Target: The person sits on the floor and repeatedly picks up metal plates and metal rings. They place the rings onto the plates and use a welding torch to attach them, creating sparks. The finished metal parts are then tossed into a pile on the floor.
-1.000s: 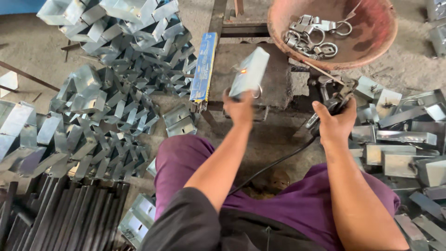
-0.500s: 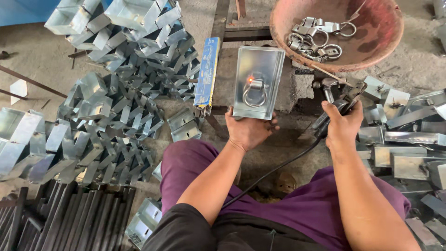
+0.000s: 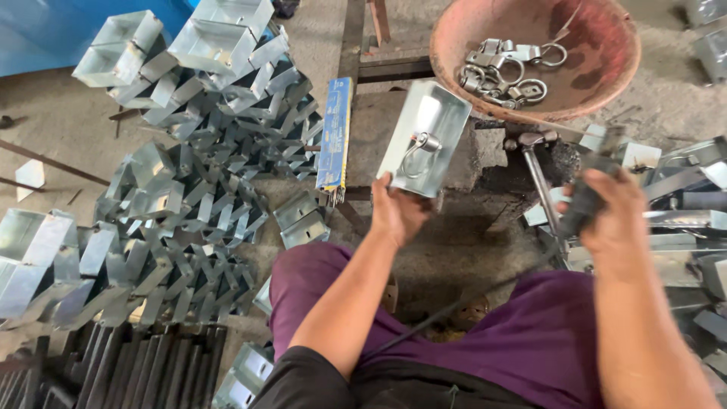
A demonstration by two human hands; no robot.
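Closely wrapped, the fingers of the left hand (image 3: 397, 216) grip the near end of a shallow galvanized metal tray (image 3: 425, 138) with a ring latch (image 3: 418, 151) fixed inside, tilted above a stone block (image 3: 462, 163). Blurred, the right hand (image 3: 609, 216) closes its fingers around a dark tool handle (image 3: 581, 206) beside a hammer (image 3: 539, 178). Beyond sits a rusty bowl (image 3: 598, 68) of ring fittings (image 3: 503, 70). Stacked metal trays (image 3: 189, 174) fill the floor at left, next to a blue box (image 3: 335, 135).

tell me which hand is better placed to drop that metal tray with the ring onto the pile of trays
Left, probably. The left hand already grips the metal tray, and the pile of trays lies on that side. The right hand is closed on a dark tool handle, far from the pile.
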